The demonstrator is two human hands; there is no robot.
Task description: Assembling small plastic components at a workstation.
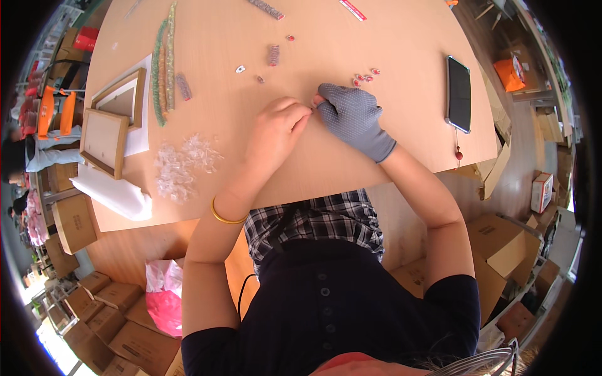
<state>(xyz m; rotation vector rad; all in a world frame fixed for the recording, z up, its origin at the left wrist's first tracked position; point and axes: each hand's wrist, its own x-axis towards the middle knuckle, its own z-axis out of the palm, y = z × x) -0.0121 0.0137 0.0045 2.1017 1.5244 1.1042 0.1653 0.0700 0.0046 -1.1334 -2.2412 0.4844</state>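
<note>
My bare left hand is closed in a pinch over the middle of the table. My right hand, in a grey dotted glove with bare fingertips, is closed too, its fingertips almost meeting the left ones. Whatever small thing they hold is hidden between the fingers. Just beyond the right hand lie several small red-and-silver pieces. Past the left hand are a small brownish piece, a small white-and-dark piece and a short speckled roll with red ends.
Long green and yellowish strips lie left, by two wooden frames on white paper. A pile of clear plastic scraps sits nearer, beside a white wrapped bundle. A phone is at right. Cardboard boxes stand on the floor.
</note>
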